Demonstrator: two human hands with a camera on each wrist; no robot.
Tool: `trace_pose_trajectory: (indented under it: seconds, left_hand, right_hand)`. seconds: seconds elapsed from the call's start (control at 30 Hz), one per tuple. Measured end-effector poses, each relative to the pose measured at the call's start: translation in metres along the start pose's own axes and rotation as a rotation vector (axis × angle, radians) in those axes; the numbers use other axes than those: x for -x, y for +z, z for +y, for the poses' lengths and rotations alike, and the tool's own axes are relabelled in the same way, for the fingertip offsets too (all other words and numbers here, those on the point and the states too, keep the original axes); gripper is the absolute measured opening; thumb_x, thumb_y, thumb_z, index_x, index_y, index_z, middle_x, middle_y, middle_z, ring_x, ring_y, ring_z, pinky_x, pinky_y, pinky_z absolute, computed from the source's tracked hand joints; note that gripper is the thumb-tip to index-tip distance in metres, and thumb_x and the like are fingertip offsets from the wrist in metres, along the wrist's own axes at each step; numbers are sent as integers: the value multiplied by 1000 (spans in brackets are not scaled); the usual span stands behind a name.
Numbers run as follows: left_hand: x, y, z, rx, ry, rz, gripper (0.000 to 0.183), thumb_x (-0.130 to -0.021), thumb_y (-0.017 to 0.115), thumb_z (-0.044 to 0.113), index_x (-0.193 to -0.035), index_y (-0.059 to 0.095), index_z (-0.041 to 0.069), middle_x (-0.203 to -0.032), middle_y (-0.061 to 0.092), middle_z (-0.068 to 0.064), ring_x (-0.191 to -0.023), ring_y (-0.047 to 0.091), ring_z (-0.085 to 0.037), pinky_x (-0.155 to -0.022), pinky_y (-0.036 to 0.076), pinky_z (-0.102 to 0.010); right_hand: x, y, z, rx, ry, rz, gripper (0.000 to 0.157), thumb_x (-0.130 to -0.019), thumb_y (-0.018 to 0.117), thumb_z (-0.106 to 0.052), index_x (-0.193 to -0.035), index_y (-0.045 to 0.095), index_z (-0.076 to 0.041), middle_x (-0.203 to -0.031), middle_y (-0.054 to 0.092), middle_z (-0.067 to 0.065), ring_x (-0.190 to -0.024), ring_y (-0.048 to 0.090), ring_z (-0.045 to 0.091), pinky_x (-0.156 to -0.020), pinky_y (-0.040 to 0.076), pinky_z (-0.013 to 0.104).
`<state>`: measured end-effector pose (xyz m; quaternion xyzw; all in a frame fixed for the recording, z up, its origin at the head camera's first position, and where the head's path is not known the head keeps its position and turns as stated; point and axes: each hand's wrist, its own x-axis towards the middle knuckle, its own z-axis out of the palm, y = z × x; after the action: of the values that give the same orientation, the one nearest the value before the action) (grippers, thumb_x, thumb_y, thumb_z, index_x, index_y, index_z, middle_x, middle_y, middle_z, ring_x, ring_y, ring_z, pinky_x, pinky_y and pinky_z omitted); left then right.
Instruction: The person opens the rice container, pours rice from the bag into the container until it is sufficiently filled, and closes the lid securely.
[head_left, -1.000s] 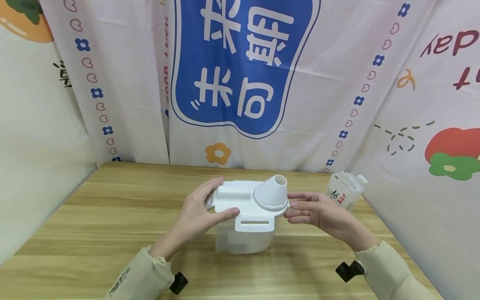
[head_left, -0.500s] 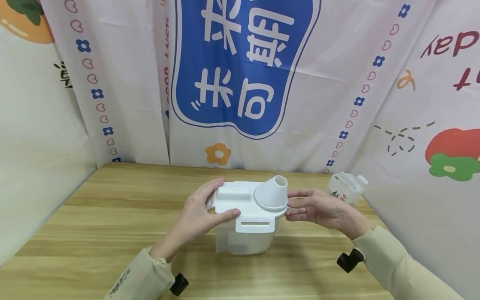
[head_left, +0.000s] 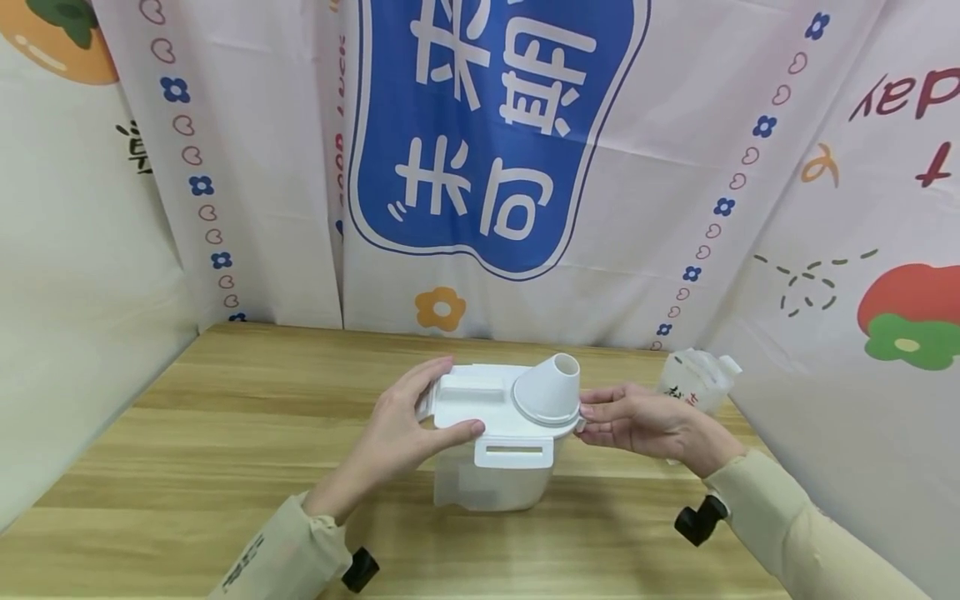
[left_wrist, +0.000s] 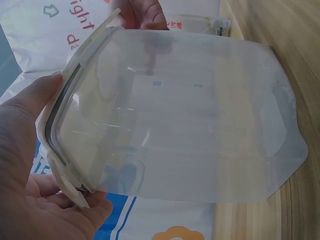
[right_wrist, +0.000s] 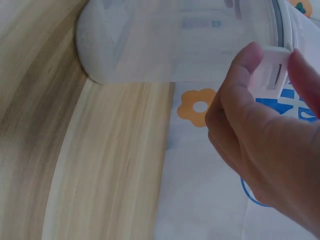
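A translucent plastic storage container [head_left: 487,487] stands on the table under a white lid [head_left: 468,412] with a cone-shaped spout [head_left: 546,392]. My left hand [head_left: 401,421] grips the lid's left end, its thumb along the front rim and its fingers around the far side. At the opposite end, my right hand [head_left: 637,421] pinches a white side clip [right_wrist: 267,80] between thumb and fingers; the right wrist view shows that clip standing out from the wall. The slotted front clip [head_left: 513,452] sticks outward. Through the clear wall [left_wrist: 170,120] no contents show.
A white translucent bag with a cap and printed characters [head_left: 697,379] stands at the back right, partly behind my right hand. Printed cloth [head_left: 630,217] hangs behind and at both sides of the wooden table [head_left: 225,467].
My right fingers have drawn together from a looser spread and now pinch the side clip. The left hand keeps its hold, and the container stays in place. The head view has shifted slightly.
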<state>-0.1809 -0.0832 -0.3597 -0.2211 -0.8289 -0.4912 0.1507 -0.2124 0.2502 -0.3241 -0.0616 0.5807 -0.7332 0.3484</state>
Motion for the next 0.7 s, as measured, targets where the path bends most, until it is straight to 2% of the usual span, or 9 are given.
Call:
trace_pose_trajectory:
  seconds: [0.47,0.7]
  left_hand:
    - [1,1,0,4,-4,3,92,-68,86,53,-142,51,11,-145,48,-3,-132,44,-24,-106,41,-42]
    - [1,0,0,9,-5,-1,92,-68,86,53,-142,51,10,-146,47,-4,-132,44,-25,-105,42,-43]
  right_hand:
    - [-2,-5,8,-83,-2,-92,26,-98,51,4,-124,54,3,-110,64,13,-100,61,22,-96,49,33]
    - [-1,-6,11,-123,-1,-92,28,-98,54,2,-126,51,3,-111,63,13,-102,60,22,-96,48,32]
